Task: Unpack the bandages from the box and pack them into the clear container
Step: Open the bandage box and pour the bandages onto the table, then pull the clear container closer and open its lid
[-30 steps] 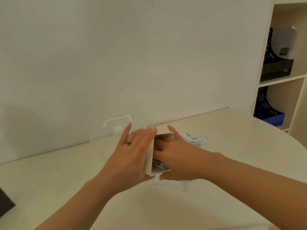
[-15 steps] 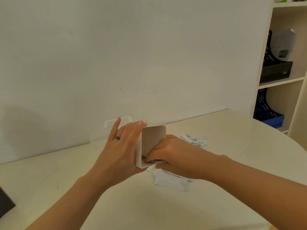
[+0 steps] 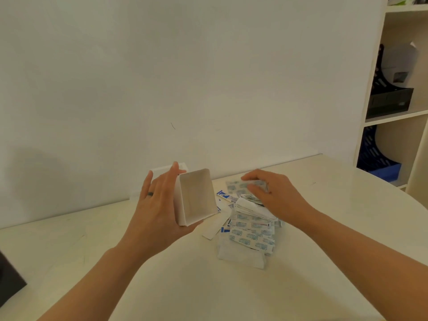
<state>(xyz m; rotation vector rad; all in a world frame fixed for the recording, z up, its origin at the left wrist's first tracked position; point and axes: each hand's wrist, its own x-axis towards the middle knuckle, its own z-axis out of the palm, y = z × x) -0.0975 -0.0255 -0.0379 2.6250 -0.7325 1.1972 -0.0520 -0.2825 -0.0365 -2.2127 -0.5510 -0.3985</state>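
Observation:
My left hand [image 3: 157, 212] holds the small white cardboard box [image 3: 196, 196] tipped on its side, its open mouth facing me and its inside bare. To its right a heap of wrapped bandages [image 3: 251, 230] in white and blue-printed papers lies spread on the table. My right hand [image 3: 275, 195] hovers over the far part of the heap, fingers curled round a few bandages. The clear container [image 3: 159, 171] stands against the wall behind my left hand, mostly hidden by it.
The round cream table [image 3: 324, 216] runs to the wall. A shelf unit [image 3: 393, 117] with black and blue file trays stands at the right. A dark object [image 3: 10, 281] sits at the table's left edge.
My right hand has pulled out of the box and the bandages have spilled onto the table in a heap. The box has tilted up and left in my left hand.

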